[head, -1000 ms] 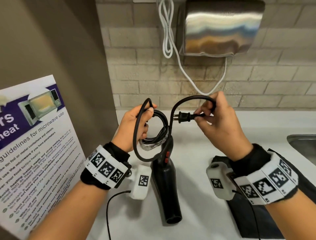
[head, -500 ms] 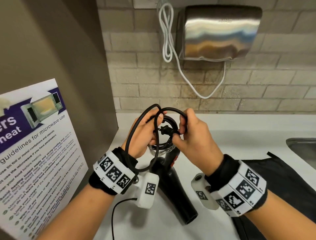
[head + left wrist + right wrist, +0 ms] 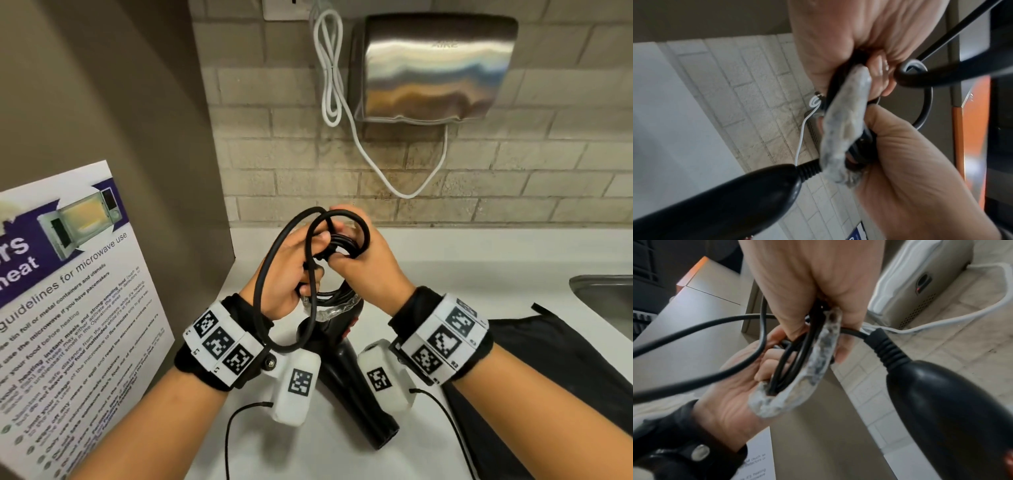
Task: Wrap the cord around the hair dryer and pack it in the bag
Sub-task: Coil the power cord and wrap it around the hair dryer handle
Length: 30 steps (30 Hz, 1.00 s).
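Mid-frame, the left hand (image 3: pixel 291 274) grips the coiled cord (image 3: pixel 342 240) and the right hand (image 3: pixel 363 263) pinches its loops, both above the hair dryer (image 3: pixel 346 370). I'd keep each turn snug; the bag (image 3: pixel 548 359) waits at lower right.

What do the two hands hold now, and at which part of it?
Both the left hand and the right hand grip the black cord at its coiled bundle, above the hair dryer.
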Tool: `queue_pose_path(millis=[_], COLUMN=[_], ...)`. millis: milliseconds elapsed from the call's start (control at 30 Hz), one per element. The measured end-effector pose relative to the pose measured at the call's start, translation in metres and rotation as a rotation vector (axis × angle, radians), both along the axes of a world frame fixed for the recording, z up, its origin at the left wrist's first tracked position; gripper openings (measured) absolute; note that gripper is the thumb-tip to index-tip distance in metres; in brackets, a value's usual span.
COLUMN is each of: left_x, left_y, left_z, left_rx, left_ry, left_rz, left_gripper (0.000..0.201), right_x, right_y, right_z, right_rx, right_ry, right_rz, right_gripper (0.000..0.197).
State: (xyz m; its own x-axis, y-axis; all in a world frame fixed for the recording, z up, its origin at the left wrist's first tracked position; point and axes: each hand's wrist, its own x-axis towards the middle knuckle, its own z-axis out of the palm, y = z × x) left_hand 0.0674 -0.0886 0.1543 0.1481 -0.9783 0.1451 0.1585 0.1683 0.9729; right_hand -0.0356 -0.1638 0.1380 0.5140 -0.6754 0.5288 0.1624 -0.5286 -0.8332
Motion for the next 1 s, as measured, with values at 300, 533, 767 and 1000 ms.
queue_pose_path(millis=[300, 533, 767, 1000], left_x=[0.006, 0.016, 0.017, 0.035], left_y=[0.002, 0.002, 0.001, 0.014], left_z=[0.000, 0.003, -0.001, 0.014], left_rx=[0.016, 0.009, 0.022, 0.056], left_ry=[0.107, 0.165, 0.133, 0.160], left_rz=[0.030, 0.074, 0.123, 0.153], left_gripper=[0.027, 0.025, 0.026, 0.029], right_x=[-0.014, -0.038, -0.051, -0.096], right_y=[-0.012, -0.043, -0.080, -0.118], right_z=[0.009, 0.007, -0.030, -0.068], right_rx=[-0.378, -0.887, -1.108, -0.048], right_ry=[0.402, 0.539, 0.741, 1.453], right_rz=[-0.003, 0.034, -0.467, -0.714], right_gripper=[0.014, 0.062, 0.037, 0.030])
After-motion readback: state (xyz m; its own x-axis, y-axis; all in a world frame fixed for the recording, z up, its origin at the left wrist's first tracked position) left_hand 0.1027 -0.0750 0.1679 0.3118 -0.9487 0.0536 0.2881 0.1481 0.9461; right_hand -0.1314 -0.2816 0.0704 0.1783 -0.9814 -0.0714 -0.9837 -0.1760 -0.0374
